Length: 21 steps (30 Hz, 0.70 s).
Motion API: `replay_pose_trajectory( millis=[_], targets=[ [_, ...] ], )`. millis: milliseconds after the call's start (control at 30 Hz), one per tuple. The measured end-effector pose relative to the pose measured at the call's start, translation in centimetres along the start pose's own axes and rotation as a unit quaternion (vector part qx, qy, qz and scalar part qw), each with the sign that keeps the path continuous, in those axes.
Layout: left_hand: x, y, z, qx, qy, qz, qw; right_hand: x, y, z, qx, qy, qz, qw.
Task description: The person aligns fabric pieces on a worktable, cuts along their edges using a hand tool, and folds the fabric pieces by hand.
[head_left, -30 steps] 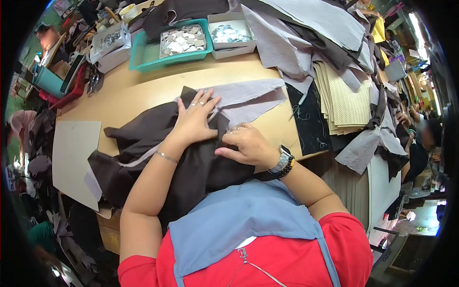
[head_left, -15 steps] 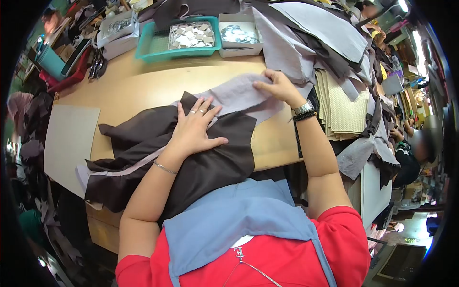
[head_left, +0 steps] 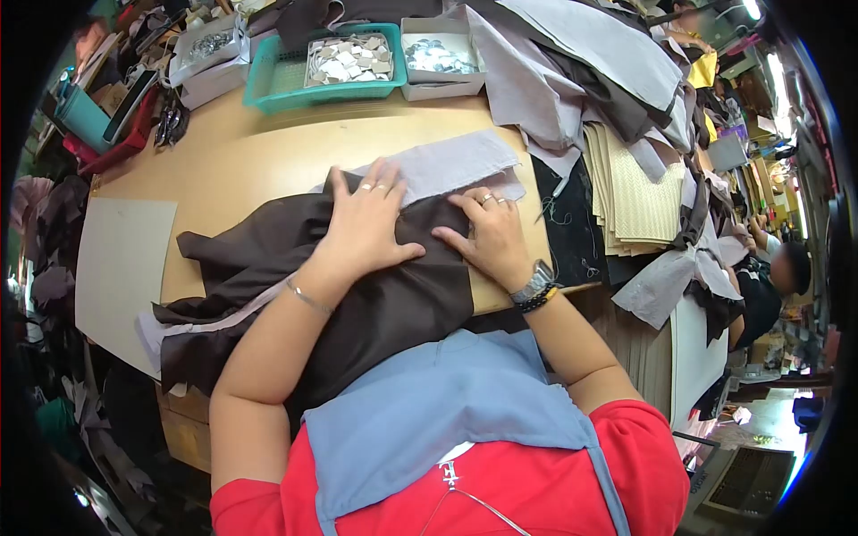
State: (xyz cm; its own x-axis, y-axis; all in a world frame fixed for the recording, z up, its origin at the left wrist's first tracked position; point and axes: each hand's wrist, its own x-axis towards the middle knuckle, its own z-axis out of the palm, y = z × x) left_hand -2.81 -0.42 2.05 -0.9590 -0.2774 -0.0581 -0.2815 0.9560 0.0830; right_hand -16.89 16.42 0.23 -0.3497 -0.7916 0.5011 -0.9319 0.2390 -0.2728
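A dark brown, smooth leather-like sheet (head_left: 407, 295) lies in loose folds on the table and hangs over its front edge near my apron. My left hand (head_left: 371, 210) rests flat on its upper part, fingers spread. At the sheet's upper right edge, my right hand (head_left: 492, 232) touches it with thumb and forefinger apart, the other fingers slightly bent. Just beyond both hands lies a pale grey fabric-like flap (head_left: 460, 165), its left end partly hidden behind my left fingers. A narrow pale strip (head_left: 228, 314) runs along the sheet's left part.
A teal basket (head_left: 259, 85) with small pale square pieces and a white box (head_left: 442, 92) of shiny pieces stand at the back. Stacked textured cream sheets (head_left: 635, 201) and grey-brown material (head_left: 527, 89) lie right. A pale board (head_left: 125, 268) is left; a person works far right.
My right hand has let go of the pale grey flap and moved down and left onto the brown sheet. The flap now lies flatter. My left hand stays spread on the sheet.
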Motion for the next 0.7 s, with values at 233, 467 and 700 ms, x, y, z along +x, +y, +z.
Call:
replay_pose_trajectory(
  millis=[233,467,700],
  targets=[
    [1.0,-1.9,1.9,-0.145,0.008,0.103,0.984,-1.8,-2.4,0.7,0.192,-0.11,-0.062,0.973],
    [2.2,-3.3,3.6,-0.291,-0.056,0.053,0.954,-1.6,-1.3,-1.6,0.158,-0.192,-0.159,0.955],
    [1.2,-0.4,2.9,-0.159,0.038,-0.016,0.986,-0.8,0.9,-4.6,0.002,-0.112,-0.262,0.959]
  ],
)
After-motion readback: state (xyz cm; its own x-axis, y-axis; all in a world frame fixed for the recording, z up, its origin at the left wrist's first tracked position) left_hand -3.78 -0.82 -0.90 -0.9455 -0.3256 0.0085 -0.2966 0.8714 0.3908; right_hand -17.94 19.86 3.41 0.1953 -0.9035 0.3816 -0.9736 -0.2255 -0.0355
